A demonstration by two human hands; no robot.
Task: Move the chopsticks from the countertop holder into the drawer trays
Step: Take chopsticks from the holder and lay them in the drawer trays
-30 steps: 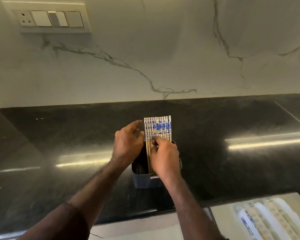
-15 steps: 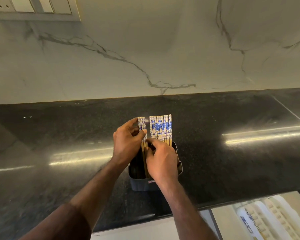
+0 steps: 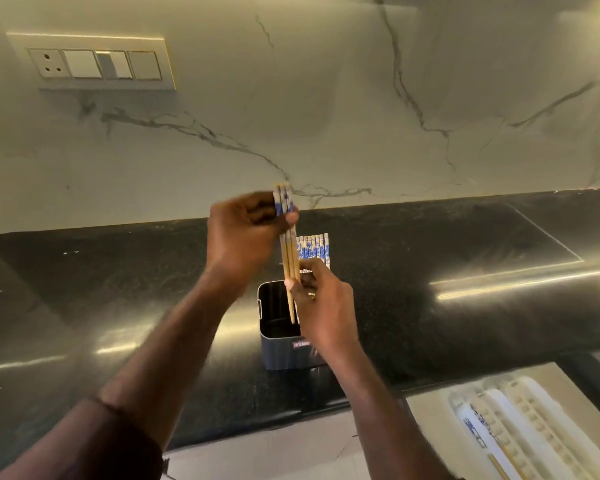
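A dark square holder (image 3: 278,351) stands on the black countertop (image 3: 465,323). My left hand (image 3: 243,233) grips a pair of chopsticks (image 3: 289,261) near their blue-and-white tops and holds them lifted, their tips still just inside the holder. My right hand (image 3: 323,306) rests at the holder's right side, fingers against the lifted pair's lower shafts and the remaining chopsticks (image 3: 312,251), which stand upright in a row behind it. At the bottom right, the open drawer shows white trays (image 3: 534,420) with a chopstick pair (image 3: 478,431) lying in one.
A marble backsplash (image 3: 326,116) rises behind the counter, with a switch plate (image 3: 94,64) at the upper left. The counter's front edge runs just below the holder. A pale floor shows beneath my arms.
My left hand has separated two chopsticks from the row and raised them well above the others. My right hand stayed at the holder. The camera tilted up.
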